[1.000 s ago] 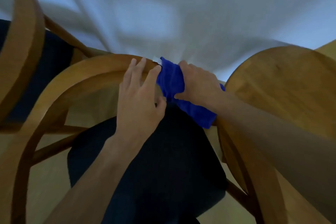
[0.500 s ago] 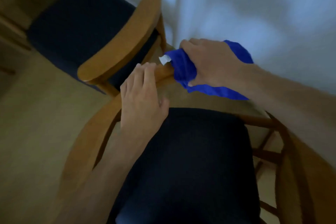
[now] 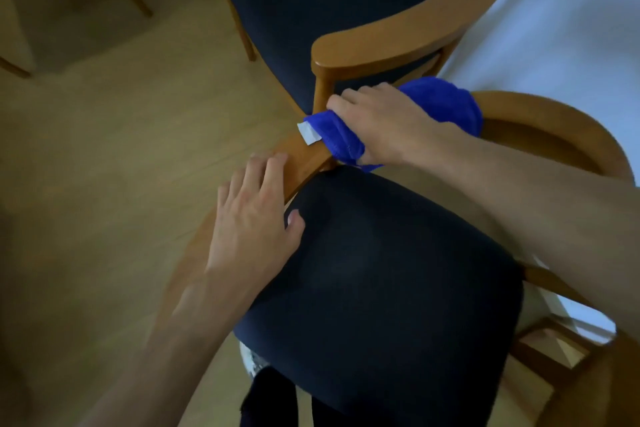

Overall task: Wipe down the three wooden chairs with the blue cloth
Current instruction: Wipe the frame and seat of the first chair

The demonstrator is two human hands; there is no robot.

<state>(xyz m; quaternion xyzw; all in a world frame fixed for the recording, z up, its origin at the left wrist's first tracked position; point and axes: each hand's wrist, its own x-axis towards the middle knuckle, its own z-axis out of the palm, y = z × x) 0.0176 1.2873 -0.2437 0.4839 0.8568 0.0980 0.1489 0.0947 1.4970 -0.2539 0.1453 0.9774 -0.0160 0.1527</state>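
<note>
While gripping blue cloth [image 3: 440, 104], right hand [image 3: 384, 125] on near armrest [image 3: 304, 163]; second chair [image 3: 398, 35] close behind, left hand [image 3: 252, 225] spread.

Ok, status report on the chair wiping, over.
Right hand grips blue cloth on near wooden chair's curved armrest. Left hand rests open on it. Nothing in the way.
</note>
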